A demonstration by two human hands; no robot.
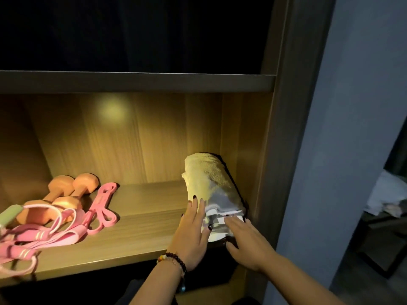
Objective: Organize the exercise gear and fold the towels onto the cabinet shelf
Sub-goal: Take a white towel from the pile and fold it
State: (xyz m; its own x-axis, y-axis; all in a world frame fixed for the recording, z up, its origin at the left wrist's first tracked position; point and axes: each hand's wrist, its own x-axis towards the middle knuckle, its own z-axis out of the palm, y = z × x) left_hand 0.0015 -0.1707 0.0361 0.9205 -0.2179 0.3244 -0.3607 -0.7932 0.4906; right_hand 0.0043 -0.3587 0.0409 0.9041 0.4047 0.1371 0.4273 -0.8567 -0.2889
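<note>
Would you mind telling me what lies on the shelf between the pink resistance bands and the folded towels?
Nothing: in the head view, the shelf is bare wood between the pink resistance bands and the folded towels.

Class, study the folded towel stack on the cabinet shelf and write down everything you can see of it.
The towel stack is a pile of pale, fluffy terry cloth, folded in layers whose edges face the front. It lies at the right end of the wooden shelf, close to the cabinet's side wall. Something dark shows beneath and behind it. The left hand rests on its left front, fingers straight; the right hand lies flat against its front edge. It looks yellow under the warm light.
</note>
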